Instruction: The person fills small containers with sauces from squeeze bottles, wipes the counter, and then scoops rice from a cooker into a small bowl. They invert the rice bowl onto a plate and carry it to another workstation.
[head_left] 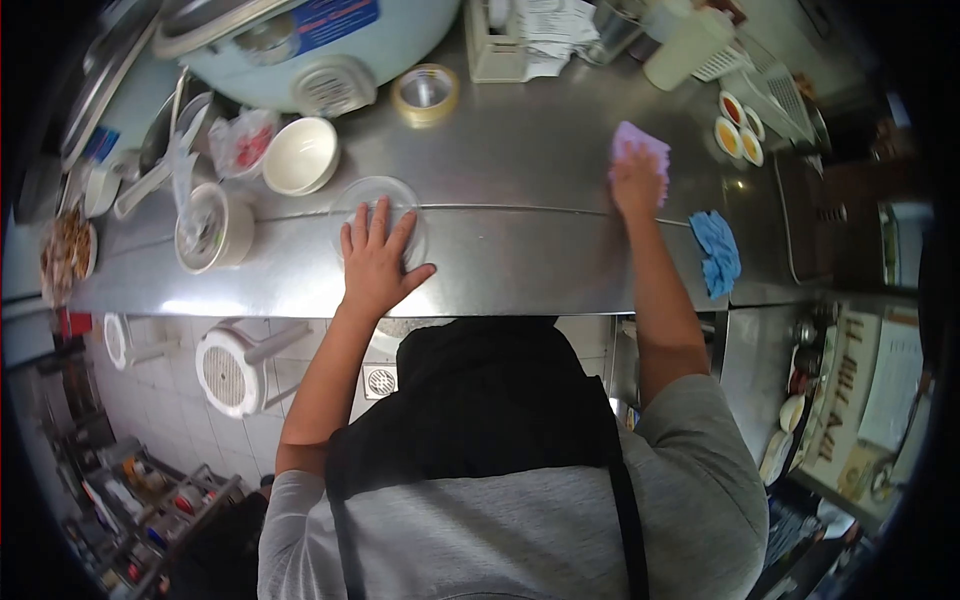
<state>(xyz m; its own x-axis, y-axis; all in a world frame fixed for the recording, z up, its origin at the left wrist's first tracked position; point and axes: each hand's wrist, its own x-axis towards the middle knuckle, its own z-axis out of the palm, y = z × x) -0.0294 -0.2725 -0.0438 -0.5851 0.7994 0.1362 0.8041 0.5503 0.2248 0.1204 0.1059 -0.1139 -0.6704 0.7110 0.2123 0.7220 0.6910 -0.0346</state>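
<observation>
My left hand [375, 265] lies with its fingers spread on a clear round plastic lid or shallow container [345, 205] near the front of the steel counter [510, 250]. Farther out to the right, my right hand [637, 185] presses a purple cloth [645, 140] against the metal. Its fingers are partly lost in the folds. A crumpled blue cloth [715, 252] rests at the front right, apart from that hand. Left of the lid are a cream bowl [302, 158] and a white tub [215, 230] with a plastic bag in it.
Behind stand a large rice cooker [400, 30], a tape roll [425, 93] and a holder [495, 50] beside papers. Several small sauce cups [740, 128] and a squeeze bottle [688, 50] occupy the back right. White stools [230, 370] stand on the floor at left.
</observation>
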